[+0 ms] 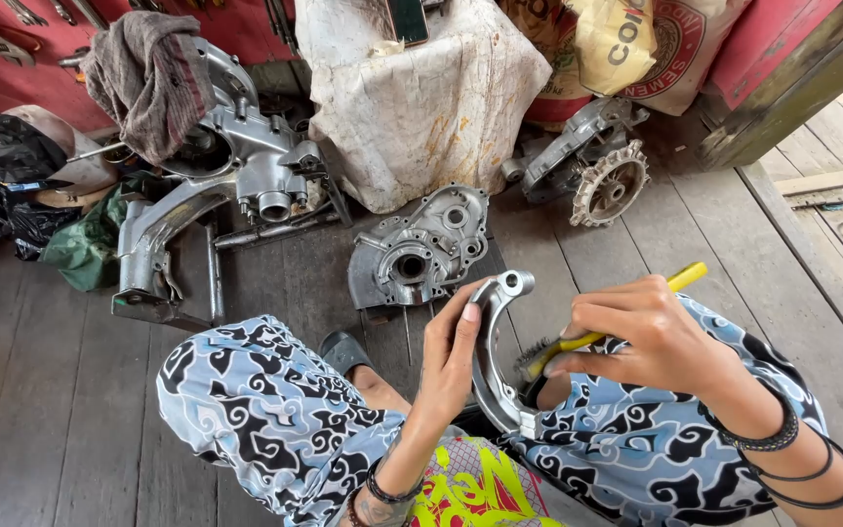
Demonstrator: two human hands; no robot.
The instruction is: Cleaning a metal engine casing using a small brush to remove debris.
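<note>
Brushwork fills the head view: the left hand (449,353) pinches a curved metal brake shoe (492,361) upright between the knees, fingers closed on its outer edge, while the right hand (648,337), at three o'clock from it, grips a yellow-handled wire brush (597,334) with bristles on the shoe's inner face. Short strokes and a firm pinch would likely scrub best. An engine case half (420,252) lies at twelve o'clock.

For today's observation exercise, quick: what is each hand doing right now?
Left hand: closed on the curved metal brake shoe.
Right hand: closed on the yellow-handled wire brush, bristles against the shoe.
</note>
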